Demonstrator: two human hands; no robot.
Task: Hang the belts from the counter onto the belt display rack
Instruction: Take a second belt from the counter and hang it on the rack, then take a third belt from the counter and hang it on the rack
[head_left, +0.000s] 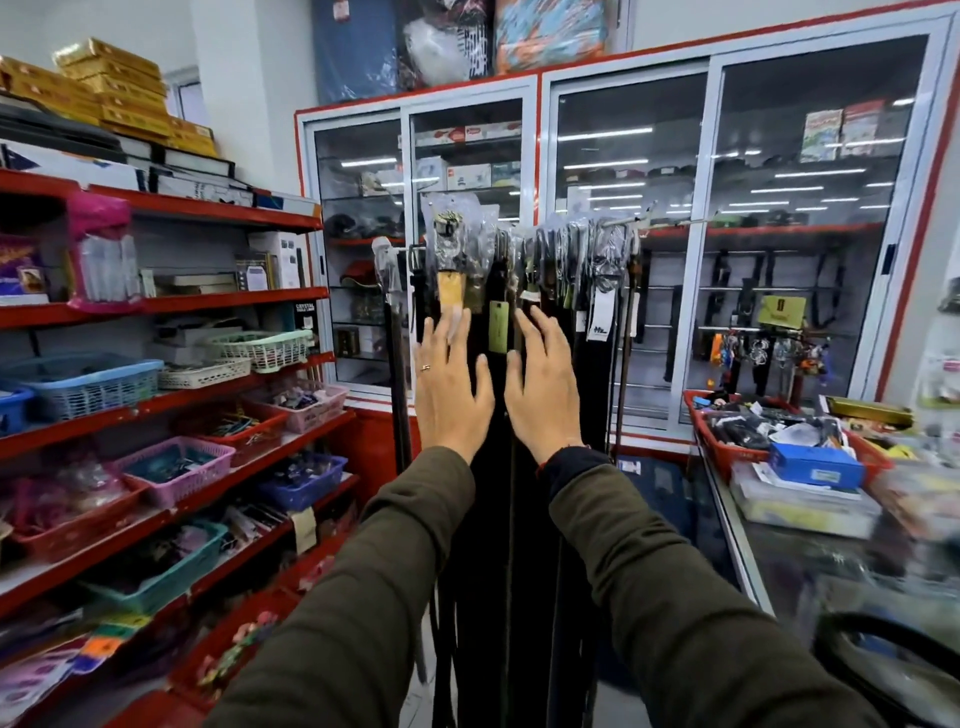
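Head view: a person in olive-green knit sleeves reaches both arms toward a crowded belt display rack (618, 222) in a small shop. The left hand (451, 387), with a thin ring on one finger, and the right hand (543, 387) are both spread flat, fingers splayed and gripping nothing, palms turned toward the hanging belts (498, 467). Whether the palms press on the leather or hover just before it cannot be told.

The belts are long, narrow, dark straps, mostly black and matte, with one slim brown strap at the far left; their buckles at the top sit in crinkled clear plastic wrap on a thin metal rod. A stiff yellow tag (451, 293) hangs just above the left fingertips, a pale green rectangular tag (498, 326) dangles between the two hands, and a white paper tag (601, 322) hangs to the right.

At lower right, a glossy black belt (883, 649) lies in a loose curve on the glass counter (779, 566), well apart from the rack. Farther back on the counter stands a red plastic basket (727, 452) heaped with small packaged goods. Behind the rack is a glass-fronted cabinet (717, 156) with a red and white frame. Red metal shelves (171, 306) at left carry lattice-sided plastic baskets in blue, pink, purple and teal.
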